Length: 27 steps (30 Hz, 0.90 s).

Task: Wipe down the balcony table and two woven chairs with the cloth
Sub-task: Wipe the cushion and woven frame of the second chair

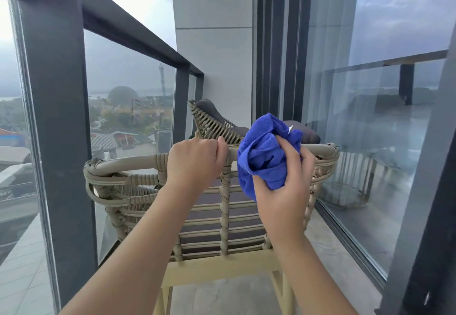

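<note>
- On the balcony, seen from the head view, the near woven chair point(222, 206) stands with its back toward the person, between the glass railing point(128, 87) on the left and the sliding glass door point(370, 122) on the right.
- The left hand point(195, 164) has its fingers curled over the chair's top rail point(128, 164), gripping it as if to steady the chair.
- The right hand point(283, 191) grips the bunched blue cloth point(266, 151), fingers closed into its folds, and holds it against the top rail just beside the left hand.
- By my judgement the step in hand is wiping the back rail of this chair; how much of the chair is already done cannot be told.
- A next move would call for sliding the cloth along the curved rail, then down the woven slats, with the left hand keeping the chair from shifting.
- The second woven chair point(212, 124) sits beyond, facing this way, with a dark cushion point(212, 109) in its seat.
- The table is not clearly in view.
- No containers show.
</note>
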### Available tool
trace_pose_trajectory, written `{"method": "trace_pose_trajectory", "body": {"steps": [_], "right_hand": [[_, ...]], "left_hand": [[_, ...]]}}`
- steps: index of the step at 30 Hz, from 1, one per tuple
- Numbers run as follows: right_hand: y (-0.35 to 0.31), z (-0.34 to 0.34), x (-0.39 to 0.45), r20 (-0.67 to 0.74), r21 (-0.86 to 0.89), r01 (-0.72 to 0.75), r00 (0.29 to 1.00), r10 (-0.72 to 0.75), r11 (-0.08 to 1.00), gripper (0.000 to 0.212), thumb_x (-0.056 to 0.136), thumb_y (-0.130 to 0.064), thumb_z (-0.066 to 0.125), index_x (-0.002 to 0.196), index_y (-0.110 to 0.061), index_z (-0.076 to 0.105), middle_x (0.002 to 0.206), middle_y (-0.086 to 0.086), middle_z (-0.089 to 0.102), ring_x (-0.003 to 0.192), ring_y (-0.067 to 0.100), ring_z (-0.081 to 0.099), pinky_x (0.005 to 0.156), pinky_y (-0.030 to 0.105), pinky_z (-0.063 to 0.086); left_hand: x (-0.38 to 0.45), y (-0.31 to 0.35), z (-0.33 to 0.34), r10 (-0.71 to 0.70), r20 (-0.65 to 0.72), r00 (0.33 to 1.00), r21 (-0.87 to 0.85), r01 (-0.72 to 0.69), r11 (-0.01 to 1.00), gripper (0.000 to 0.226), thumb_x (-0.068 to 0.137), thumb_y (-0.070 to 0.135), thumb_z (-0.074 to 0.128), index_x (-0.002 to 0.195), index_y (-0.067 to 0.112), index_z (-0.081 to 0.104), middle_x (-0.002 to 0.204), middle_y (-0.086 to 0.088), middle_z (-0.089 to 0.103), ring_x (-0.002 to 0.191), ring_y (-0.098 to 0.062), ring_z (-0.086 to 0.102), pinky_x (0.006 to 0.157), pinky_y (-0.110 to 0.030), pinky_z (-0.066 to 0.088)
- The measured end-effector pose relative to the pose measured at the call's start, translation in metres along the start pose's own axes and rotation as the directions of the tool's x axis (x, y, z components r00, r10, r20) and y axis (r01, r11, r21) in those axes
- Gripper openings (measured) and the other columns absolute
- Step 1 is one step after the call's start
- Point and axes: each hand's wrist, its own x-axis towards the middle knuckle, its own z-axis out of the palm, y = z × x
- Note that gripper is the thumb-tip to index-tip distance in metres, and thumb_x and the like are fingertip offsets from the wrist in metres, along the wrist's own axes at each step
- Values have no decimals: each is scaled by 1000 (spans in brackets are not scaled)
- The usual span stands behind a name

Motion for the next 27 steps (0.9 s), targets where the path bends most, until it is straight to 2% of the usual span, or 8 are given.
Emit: {"method": "trace_pose_trajectory", "body": {"steps": [4, 7, 11, 16, 22, 27], "right_hand": [[8, 9, -12, 31, -56, 22, 999, -20, 998, 66, 79, -7, 83, 140, -13, 60, 140, 8, 46, 135, 22, 49, 115, 19, 33], [20, 13, -31, 40, -51, -35, 999, 37, 998, 68, 79, -7, 83, 141, -16, 57, 139, 6, 44, 133, 24, 50, 114, 22, 38], [48, 21, -60, 96, -116, -123, 986, 134, 986, 67, 82, -11, 84, 143, -20, 56, 140, 3, 44, 133, 25, 51, 110, 44, 47], [81, 24, -100, 121, -227, -155, 975, 185, 962, 73, 77, -9, 85, 142, -21, 54, 140, 4, 43, 129, 24, 50, 105, 37, 47], [109, 22, -135, 175, -296, -190, 953, 249, 936, 76, 75, -6, 87, 142, -21, 52, 140, 8, 45, 130, 33, 53, 95, 43, 57], [127, 20, -164, 213, -341, -252, 918, 335, 906, 80, 74, -4, 87, 143, -20, 50, 138, 9, 46, 127, 33, 53, 98, 45, 56]], "left_hand": [[1, -2, 1, 8, -3, 1000, 17, -8, 1000, 53, 90, 27, 56, 45, 22, 28, 42, 5, 17, 38, -22, 18, 50, -16, 2], [0, -3, 3, 11, -24, 1000, 21, -11, 1000, 54, 92, 28, 53, 45, 22, 30, 41, 6, 18, 37, -21, 20, 49, -16, 3], [1, -3, 4, 25, -64, 998, 2, -25, 1000, 54, 95, 31, 43, 44, 21, 30, 41, 9, 14, 34, -20, 21, 47, -15, 7], [-1, -4, 6, 26, -64, 998, -7, -27, 1000, 56, 98, 31, 41, 44, 21, 27, 40, 9, 12, 32, -21, 25, 44, -17, 16], [-1, -3, 6, 12, -80, 997, 0, -12, 1000, 57, 97, 31, 41, 43, 21, 28, 44, 12, 4, 33, -20, 21, 47, -15, 11], [-1, -3, 7, -5, -71, 997, 5, 6, 1000, 57, 97, 30, 44, 43, 20, 29, 45, 13, 2, 35, -18, 17, 48, -15, 9]]}}
